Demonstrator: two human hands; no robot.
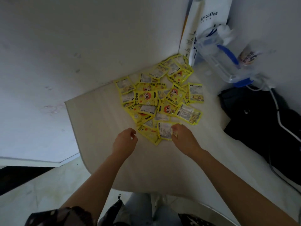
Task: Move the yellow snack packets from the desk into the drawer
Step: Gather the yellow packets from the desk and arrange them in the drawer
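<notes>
Right hand [182, 136] down at the near edge of the pile, fingers curled and pinching one packet [165, 130], the white-backed one lying face down, probably grabbed first because it's closest and sits on top. Left hand [126, 139] just beside the pile, fingers loosely curled, holding nothing, not touching any packet as far as can be told, likely waiting to scoop up the next one. Rest of the yellow snack packets [160, 97] spread in a messy overlapping heap across the pale desk [97, 121], running back toward the wall corner, some face up with the cartoon print, some face down. No drawer anywhere in view, so pretty much the whole job left to do. Further out on the right: a clear water jug [219, 57] with blue trim, a white paper bag [210, 18] reading "coffee" propped against the wall, and a black bag [260, 121] with a cable trailing over it.
</notes>
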